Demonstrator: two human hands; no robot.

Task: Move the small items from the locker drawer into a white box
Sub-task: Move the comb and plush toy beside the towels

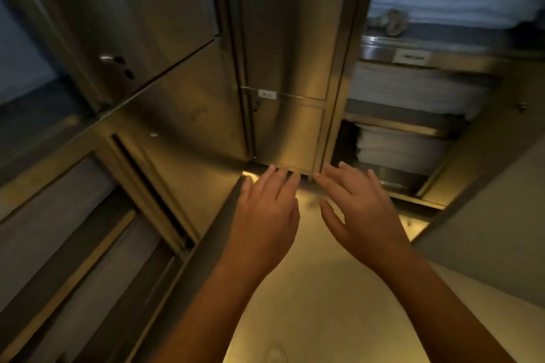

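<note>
A dim, yellow-lit wall of steel lockers [165, 9] stands over a pale floor [324, 303], with stacked white linen [398, 147] on open shelves to the right. The bottom locker drawer [290, 132] sits straight ahead, its front closed. The left hand [265, 209] and right hand [359, 209] reach side by side towards its lower edge. The fingers of the 2 hands are straight, slightly spread and hold nothing. Whether they touch it is unclear.
</note>
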